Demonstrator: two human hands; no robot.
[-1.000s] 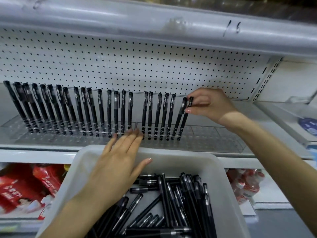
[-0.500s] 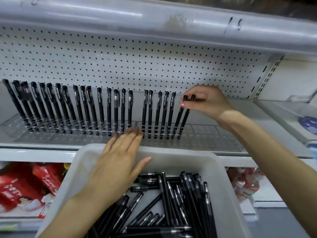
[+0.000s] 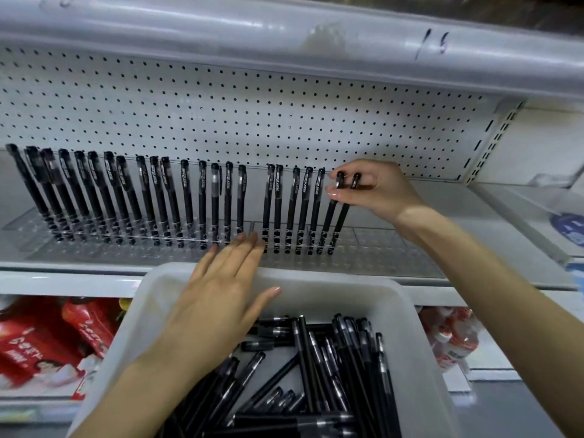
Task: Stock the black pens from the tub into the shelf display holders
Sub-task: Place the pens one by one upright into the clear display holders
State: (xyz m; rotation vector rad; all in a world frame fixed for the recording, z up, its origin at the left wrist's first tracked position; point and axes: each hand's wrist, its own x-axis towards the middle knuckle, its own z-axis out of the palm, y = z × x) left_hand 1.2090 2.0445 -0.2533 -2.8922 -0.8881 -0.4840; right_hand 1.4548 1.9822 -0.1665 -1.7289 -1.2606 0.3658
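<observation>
A white plastic tub (image 3: 316,279) in the foreground holds several loose black pens (image 3: 331,368). On the shelf behind it, a clear display holder (image 3: 373,245) carries a long row of upright black pens (image 3: 158,197). My right hand (image 3: 376,191) pinches the tops of the two rightmost standing pens (image 3: 335,216), whose tips sit in the holder. My left hand (image 3: 221,295) lies flat with straight fingers over the tub's far rim, its fingertips reaching the holder's front edge.
A white pegboard back panel (image 3: 252,115) rises behind the pens. The holder's slots to the right of my right hand are unfilled. Red packets (image 3: 47,339) fill the lower shelf at left, and red-and-white bottles (image 3: 452,336) sit at lower right.
My right hand has shifted slightly left along the pen tops and now pinches the last two pens. My left hand has stayed on the tub rim.
</observation>
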